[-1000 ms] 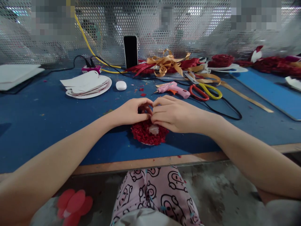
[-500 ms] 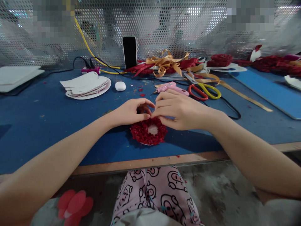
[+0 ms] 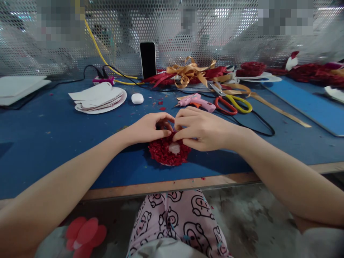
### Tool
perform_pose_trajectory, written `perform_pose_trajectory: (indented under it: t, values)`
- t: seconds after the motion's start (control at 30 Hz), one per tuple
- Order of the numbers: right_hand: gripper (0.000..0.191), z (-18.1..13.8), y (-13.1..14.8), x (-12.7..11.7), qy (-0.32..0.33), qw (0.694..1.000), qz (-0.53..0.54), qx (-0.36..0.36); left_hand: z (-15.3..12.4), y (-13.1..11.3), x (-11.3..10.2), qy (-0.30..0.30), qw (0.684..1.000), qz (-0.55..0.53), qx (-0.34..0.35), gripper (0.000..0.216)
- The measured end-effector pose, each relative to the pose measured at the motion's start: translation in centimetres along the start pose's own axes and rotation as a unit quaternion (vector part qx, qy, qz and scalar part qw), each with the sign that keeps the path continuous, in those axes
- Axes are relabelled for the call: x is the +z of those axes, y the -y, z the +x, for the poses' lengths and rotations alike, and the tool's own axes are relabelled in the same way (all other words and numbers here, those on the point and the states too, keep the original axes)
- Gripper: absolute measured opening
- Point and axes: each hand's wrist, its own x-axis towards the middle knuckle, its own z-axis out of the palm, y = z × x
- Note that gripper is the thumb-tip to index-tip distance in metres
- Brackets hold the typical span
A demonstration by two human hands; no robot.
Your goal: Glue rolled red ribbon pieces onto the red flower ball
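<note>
A round, ruffled dark red ribbon rosette (image 3: 163, 152) with a pale centre lies near the table's front edge. My left hand (image 3: 150, 127) curls round its far left rim, thumb and fingers closed on the ruffles. From the right, my right hand (image 3: 201, 129) pinches at the rosette's upper part, close beside the left fingertips. Whatever small bit the right fingertips hold is hidden. Just beyond the right hand lie a pink glue gun (image 3: 197, 102) and scissors (image 3: 233, 104) with one red and one yellow handle loop.
White card pieces (image 3: 99, 98) are stacked at left, beside a white earbud case (image 3: 137, 98). A phone (image 3: 148, 60) leans on the perforated metal screen. Gold ribbon (image 3: 192, 73) and red ribbon heap at the back. A black cable (image 3: 264, 123) loops at right, near a blue board (image 3: 309, 104).
My right hand has shifted slightly down and toward me, its fingertips now lower over the rosette. My left hand stays in place.
</note>
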Motion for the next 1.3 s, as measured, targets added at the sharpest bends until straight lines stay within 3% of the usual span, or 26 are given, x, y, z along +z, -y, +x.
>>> perform_pose_trajectory:
  t: [0.43, 0.57, 0.8, 0.93, 1.07, 1.17, 1.3]
  values:
    - [0.031, 0.0, -0.1, 0.1, -0.02, 0.999, -0.027, -0.016, 0.0, 0.2, -0.1, 0.005, 1.0, 0.004, 0.007, 0.031]
    - [0.028, 0.0, -0.3, 0.0, -0.058, 0.996, -0.065, 0.002, 0.0, 0.2, -0.1, 0.011, 1.0, -0.002, 0.007, 0.031]
    - [0.026, -0.1, -0.5, 0.2, -0.065, 0.995, -0.077, 0.024, 0.2, 0.2, 0.0, -0.017, 1.0, 0.008, -0.012, 0.027]
    - [0.028, -0.2, -1.4, 0.8, -0.132, 0.976, -0.108, 0.135, 0.3, 0.6, 0.1, -0.059, 0.998, -0.005, -0.022, 0.027]
    - [0.031, -0.9, -3.0, 1.6, -0.169, 0.91, -0.166, 0.341, 0.6, 1.6, 0.1, -0.149, 0.988, -0.038, -0.029, 0.036]
    - [0.049, -1.6, -4.1, 2.3, -0.095, 0.85, -0.193, 0.48, 0.9, 2.5, -0.1, -0.224, 0.972, -0.065, -0.012, 0.044]
    - [0.057, -2.2, -5.3, 2.8, -0.005, 0.839, -0.183, 0.513, 1.1, 3.5, -0.8, -0.315, 0.948, -0.047, 0.007, 0.05]
